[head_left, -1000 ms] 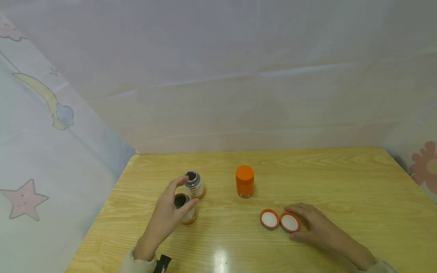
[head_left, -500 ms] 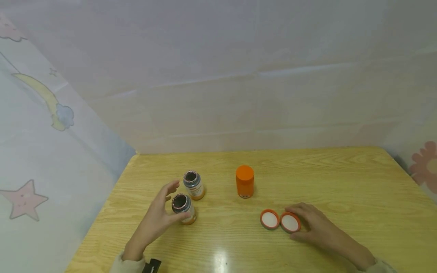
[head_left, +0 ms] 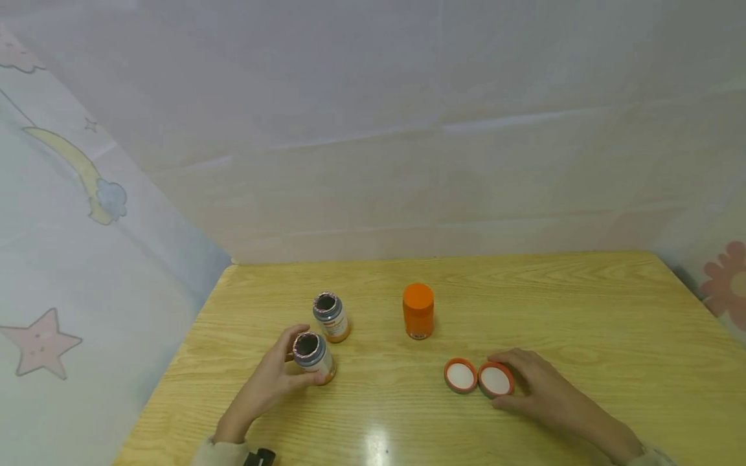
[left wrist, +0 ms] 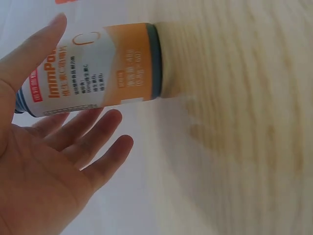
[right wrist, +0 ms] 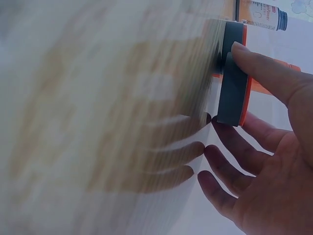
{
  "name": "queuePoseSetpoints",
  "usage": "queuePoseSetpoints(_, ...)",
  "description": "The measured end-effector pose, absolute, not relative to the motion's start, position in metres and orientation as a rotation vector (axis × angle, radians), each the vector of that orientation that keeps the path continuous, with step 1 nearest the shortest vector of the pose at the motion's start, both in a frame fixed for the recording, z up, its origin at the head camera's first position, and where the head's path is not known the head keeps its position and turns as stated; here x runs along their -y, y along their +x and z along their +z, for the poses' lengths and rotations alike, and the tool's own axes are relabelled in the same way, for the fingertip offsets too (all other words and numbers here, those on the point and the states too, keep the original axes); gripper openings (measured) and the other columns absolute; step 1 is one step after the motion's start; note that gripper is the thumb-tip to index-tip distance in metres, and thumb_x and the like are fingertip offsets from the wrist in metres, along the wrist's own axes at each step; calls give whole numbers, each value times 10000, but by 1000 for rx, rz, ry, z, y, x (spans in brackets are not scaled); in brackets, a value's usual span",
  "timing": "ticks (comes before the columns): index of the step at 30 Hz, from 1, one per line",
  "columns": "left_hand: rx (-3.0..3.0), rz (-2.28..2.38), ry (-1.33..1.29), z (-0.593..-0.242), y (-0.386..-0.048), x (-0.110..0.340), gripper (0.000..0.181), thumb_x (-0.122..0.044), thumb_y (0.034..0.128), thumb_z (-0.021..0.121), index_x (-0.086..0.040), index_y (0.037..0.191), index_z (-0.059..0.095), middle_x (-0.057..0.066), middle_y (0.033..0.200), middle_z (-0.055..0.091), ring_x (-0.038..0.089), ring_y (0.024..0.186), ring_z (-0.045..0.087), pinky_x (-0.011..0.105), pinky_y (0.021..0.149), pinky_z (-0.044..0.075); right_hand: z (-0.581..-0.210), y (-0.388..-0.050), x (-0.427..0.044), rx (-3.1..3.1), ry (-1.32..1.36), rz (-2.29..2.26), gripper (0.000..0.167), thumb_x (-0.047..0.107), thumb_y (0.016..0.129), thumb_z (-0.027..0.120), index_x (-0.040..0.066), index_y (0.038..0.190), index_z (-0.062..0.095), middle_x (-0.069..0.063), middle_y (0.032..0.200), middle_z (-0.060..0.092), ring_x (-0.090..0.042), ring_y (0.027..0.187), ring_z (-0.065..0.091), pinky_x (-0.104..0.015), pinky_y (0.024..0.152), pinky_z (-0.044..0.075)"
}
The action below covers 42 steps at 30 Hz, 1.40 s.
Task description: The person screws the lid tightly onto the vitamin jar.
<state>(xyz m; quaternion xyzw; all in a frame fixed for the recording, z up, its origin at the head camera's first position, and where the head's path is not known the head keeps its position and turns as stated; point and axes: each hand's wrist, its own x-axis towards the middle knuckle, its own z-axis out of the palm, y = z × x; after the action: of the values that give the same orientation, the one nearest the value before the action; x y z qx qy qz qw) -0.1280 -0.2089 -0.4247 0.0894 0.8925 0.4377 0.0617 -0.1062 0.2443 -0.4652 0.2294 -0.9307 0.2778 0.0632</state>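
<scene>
In the head view, my left hand [head_left: 268, 382] curls round the nearer uncapped vitamin bottle [head_left: 316, 367]. The bottle stands upright, with torn foil at its rim. The left wrist view shows the thumb across the bottle's white and orange label [left wrist: 98, 68], the other fingers behind and below it. A second uncapped bottle [head_left: 332, 320] stands just behind. To the right, my right hand [head_left: 544, 391] pinches the right one of two upturned lids [head_left: 495, 380] between thumb and fingertips. That lid [right wrist: 234, 90] rests on the table. The other lid [head_left: 460, 375] lies against its left side.
An orange bottle [head_left: 418, 310] with its orange cap on stands mid-table, behind the lids. The wooden table [head_left: 612, 304] ends at a pale cloth backdrop [head_left: 373, 162]. A patterned cloth [head_left: 87, 272] hangs on the left side.
My left hand has drawn back from above the two uncapped bottles, come down at the nearer one's left side and closed round it. My right hand has stayed at the lid.
</scene>
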Motion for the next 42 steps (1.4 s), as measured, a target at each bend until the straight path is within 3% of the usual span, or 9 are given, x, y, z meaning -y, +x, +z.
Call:
queuePoseSetpoints(5, -2654, 1360, 261, -431, -129, 210, 738, -243, 761, 863, -82, 1372, 481, 107, 1312, 611, 333, 1208, 579, 526, 1015, 475, -462, -104, -244, 2867, 638, 860, 605, 444, 740, 841, 182, 1243, 631, 56, 1227, 648, -188, 1105, 588, -404, 881, 521)
queuePoseSetpoints(12, -2628, 1378, 157, -430, -126, 207, 678, -240, 750, 869, -171, 1334, 530, 18, 1284, 633, 301, 1219, 581, 523, 1021, 472, -460, -103, -245, 2854, 647, 945, 596, 430, 767, 826, 158, 1256, 622, 57, 1237, 646, -83, 1112, 569, -318, 877, 527)
queuePoseSetpoints(18, -2673, 1364, 147, -431, -124, 203, 659, -251, 737, 877, -175, 1308, 559, 9, 1255, 660, 288, 1204, 595, 527, 1017, 472, -461, -101, -244, 2806, 681, 935, 588, 398, 758, 843, 152, 1247, 630, 86, 1202, 663, -38, 1077, 581, -279, 857, 526)
queuePoseSetpoints(31, -2655, 1341, 328, -431, -118, 189, 669, -314, 753, 861, -160, 1317, 534, -3, 1249, 658, 259, 1192, 603, 454, 985, 504, -457, -94, -239, 2714, 715, 979, 574, 304, 716, 889, 171, 1219, 646, 135, 1127, 663, 0, 1023, 585, -179, 856, 483)
queuePoseSetpoints(37, -2641, 1313, 450, -435, -114, 180, 629, -343, 776, 837, -132, 1285, 533, 6, 1257, 652, 292, 1187, 614, 516, 983, 505, -451, -89, -230, 2712, 695, 928, 560, 254, 683, 898, 205, 1190, 667, 170, 1135, 635, -9, 1020, 576, -212, 856, 495)
queuePoseSetpoints(42, -2611, 1303, 543, -432, -109, 172, 595, -364, 790, 823, -187, 1278, 533, -64, 1235, 661, 247, 1158, 633, 432, 987, 509, -444, -86, -223, 2719, 689, 881, 506, 248, 722, 881, 228, 1184, 675, 243, 1113, 612, 4, 993, 579, -236, 860, 513)
